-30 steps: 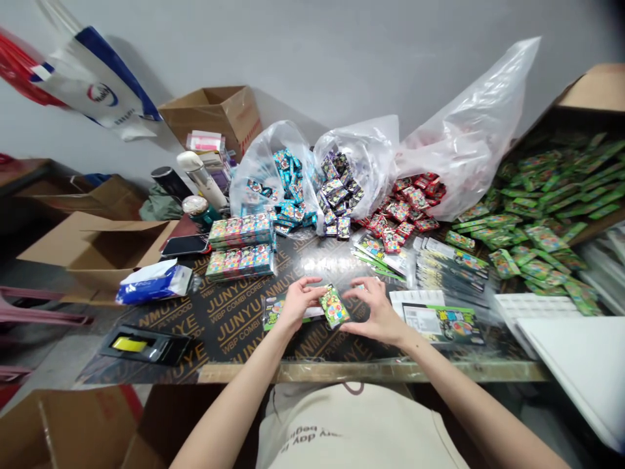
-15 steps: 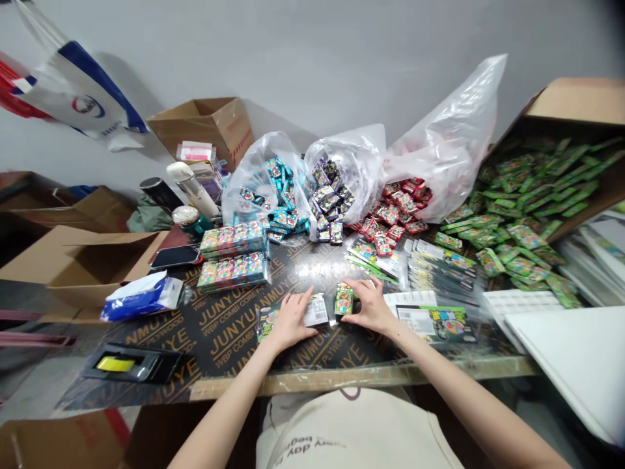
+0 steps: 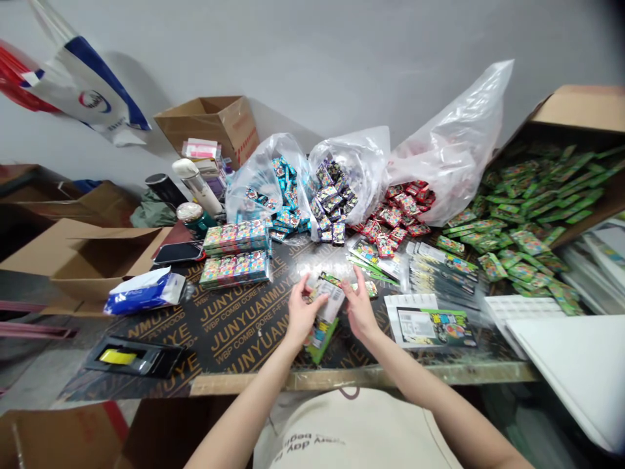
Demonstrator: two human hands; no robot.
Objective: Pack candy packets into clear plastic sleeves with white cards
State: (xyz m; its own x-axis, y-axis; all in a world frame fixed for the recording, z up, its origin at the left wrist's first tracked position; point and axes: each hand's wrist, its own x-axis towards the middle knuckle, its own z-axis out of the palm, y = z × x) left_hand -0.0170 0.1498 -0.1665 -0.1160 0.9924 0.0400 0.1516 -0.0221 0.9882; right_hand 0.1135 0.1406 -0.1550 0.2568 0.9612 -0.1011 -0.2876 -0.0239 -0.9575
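Near the table's front edge, my left hand (image 3: 303, 309) pinches a flat green-and-black printed packet (image 3: 322, 332) with a white label, its thumb lying on top. The packet is tilted and its lower end points toward me. My right hand (image 3: 360, 309) is at the packet's upper right corner, fingers and thumb apart; whether the thumb touches the edge I cannot tell. Just behind the right hand, partly hidden by it, lies a small green printed box (image 3: 370, 288). To the right another flat labelled packet (image 3: 434, 326) rests on white sheets.
Clear bags hold small blue boxes (image 3: 288, 189), purple boxes (image 3: 332, 195) and red boxes (image 3: 398, 212). Green boxes (image 3: 537, 195) spill from a carton at right. Wrapped box stacks (image 3: 234, 268), a phone (image 3: 178, 253), tissues (image 3: 144, 290) and a tape dispenser (image 3: 131, 358) are at left.
The flat packet has been lifted and turned lengthwise in my left hand. My right hand has let go of the small green box, which now lies farther back.
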